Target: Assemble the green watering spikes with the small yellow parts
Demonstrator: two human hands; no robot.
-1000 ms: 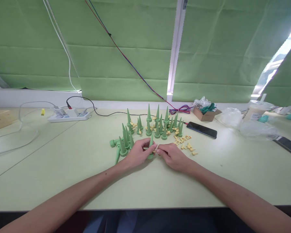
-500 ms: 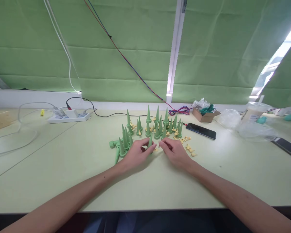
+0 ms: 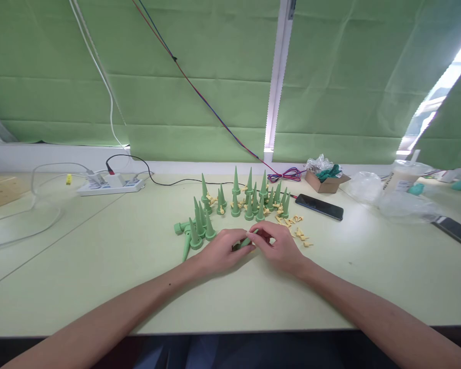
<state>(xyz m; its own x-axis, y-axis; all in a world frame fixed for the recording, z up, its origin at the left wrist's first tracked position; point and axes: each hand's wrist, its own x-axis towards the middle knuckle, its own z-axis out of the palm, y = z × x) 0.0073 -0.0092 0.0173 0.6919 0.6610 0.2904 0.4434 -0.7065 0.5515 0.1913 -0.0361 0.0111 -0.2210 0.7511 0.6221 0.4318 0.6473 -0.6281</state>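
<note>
My left hand (image 3: 226, 249) is closed on a green cone (image 3: 246, 242), which lies tilted between both hands. The fingers of my right hand (image 3: 278, 245) are closed at the cone's pointed end, and both hands meet over the front of the table. Several more green cones (image 3: 235, 206) stand upright behind them, with small yellow pieces (image 3: 280, 209) among them. To the left, green cones (image 3: 195, 240) stand beside a lying green part (image 3: 186, 246). Loose yellow pieces (image 3: 300, 234) lie right of my right hand.
A black phone (image 3: 319, 206) lies behind and right of my hands. Farther back are a cardboard box (image 3: 326, 183), a cup (image 3: 399, 179) and plastic bags (image 3: 364, 187). At the left are a power strip (image 3: 111, 188), cables and a wooden block (image 3: 3, 191).
The cone in my left hand has tipped from upright toward the right. My right hand has moved left and now touches its pointed end.
</note>
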